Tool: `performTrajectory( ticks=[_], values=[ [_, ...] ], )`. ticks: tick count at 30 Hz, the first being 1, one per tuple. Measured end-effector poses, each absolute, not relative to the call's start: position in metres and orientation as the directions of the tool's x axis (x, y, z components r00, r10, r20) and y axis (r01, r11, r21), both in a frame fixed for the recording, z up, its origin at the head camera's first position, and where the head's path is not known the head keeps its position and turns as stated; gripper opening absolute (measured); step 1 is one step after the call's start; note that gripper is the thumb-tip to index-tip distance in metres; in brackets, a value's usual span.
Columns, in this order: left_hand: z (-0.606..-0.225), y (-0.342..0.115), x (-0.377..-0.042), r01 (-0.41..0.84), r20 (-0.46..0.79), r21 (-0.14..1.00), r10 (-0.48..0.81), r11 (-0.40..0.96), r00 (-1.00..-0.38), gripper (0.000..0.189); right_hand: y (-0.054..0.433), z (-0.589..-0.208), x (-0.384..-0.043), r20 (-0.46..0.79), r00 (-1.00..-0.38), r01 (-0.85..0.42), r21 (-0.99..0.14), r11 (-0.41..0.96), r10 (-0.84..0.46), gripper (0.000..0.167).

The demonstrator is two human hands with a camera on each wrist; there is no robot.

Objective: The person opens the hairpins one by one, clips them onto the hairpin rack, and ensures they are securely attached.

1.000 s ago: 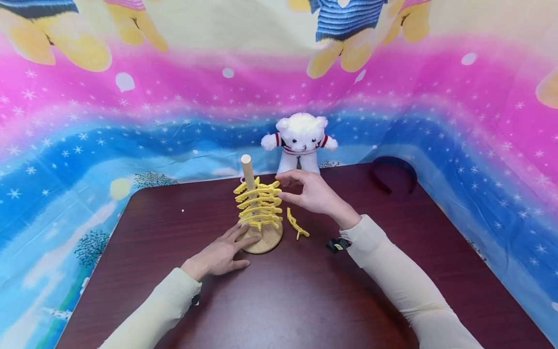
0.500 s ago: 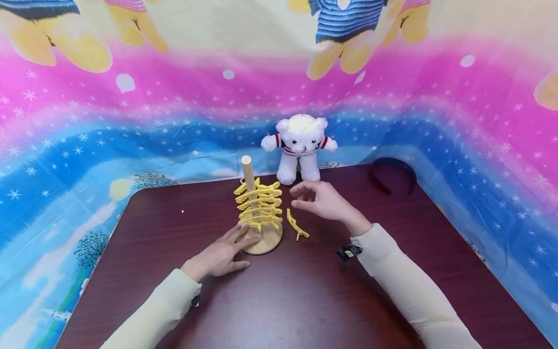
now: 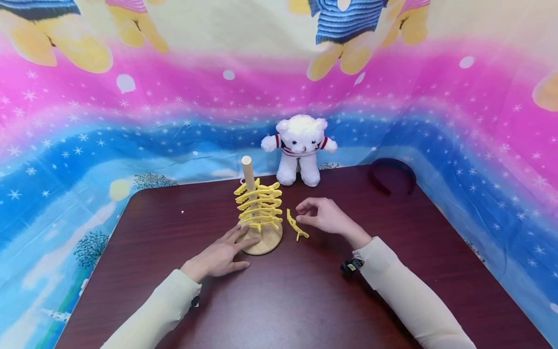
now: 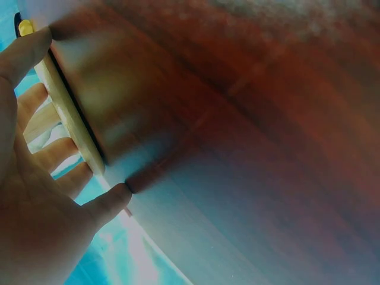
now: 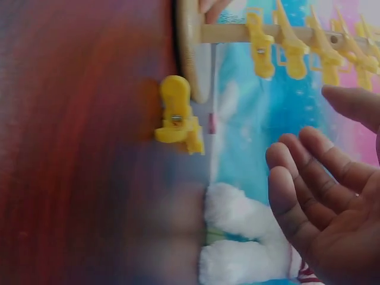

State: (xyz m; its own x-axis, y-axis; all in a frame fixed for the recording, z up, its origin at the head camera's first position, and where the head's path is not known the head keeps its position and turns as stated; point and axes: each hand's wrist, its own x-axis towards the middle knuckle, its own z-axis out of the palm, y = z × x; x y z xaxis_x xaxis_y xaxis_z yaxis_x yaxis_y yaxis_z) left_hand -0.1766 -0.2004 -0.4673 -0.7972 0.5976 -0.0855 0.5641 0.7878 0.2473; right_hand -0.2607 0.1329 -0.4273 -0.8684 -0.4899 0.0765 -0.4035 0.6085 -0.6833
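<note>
A round wooden base (image 3: 267,244) with an upright post (image 3: 247,170) stands near the table's middle. Several yellow hair clips (image 3: 259,205) are stacked up the post, sticking out sideways. My left hand (image 3: 220,254) rests spread out with its fingers on the base; in the left wrist view its straight fingers lie along the base's edge (image 4: 66,104). One more yellow hair clip (image 3: 298,225) lies on the table right of the base. Just beside it hovers my right hand (image 3: 326,215), fingers loosely bent, nothing in them, as the right wrist view confirms.
Behind the stand, a white teddy bear (image 3: 301,145) in a striped top stands at the table's back edge. A dark headband (image 3: 394,167) lies at the back right. Patterned cloth (image 3: 174,116) surrounds the brown table (image 3: 283,310). A tiny white speck (image 3: 182,212) lies to the left.
My right hand has drawn away from the clips on the post, moving right and down toward the loose clip. The bear's legs have come into view. My left hand has stayed put.
</note>
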Motion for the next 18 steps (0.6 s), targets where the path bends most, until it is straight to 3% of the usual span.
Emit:
performTrajectory(
  ticks=[18],
  values=[
    [-0.469, -0.200, -0.177, 0.561, -0.097, 0.246, 0.596, 0.790, -0.797, 0.068, 0.125, -0.460, -0.255, -0.068, -0.905, -0.298, -0.604, 0.740, -0.420, 0.026]
  ],
)
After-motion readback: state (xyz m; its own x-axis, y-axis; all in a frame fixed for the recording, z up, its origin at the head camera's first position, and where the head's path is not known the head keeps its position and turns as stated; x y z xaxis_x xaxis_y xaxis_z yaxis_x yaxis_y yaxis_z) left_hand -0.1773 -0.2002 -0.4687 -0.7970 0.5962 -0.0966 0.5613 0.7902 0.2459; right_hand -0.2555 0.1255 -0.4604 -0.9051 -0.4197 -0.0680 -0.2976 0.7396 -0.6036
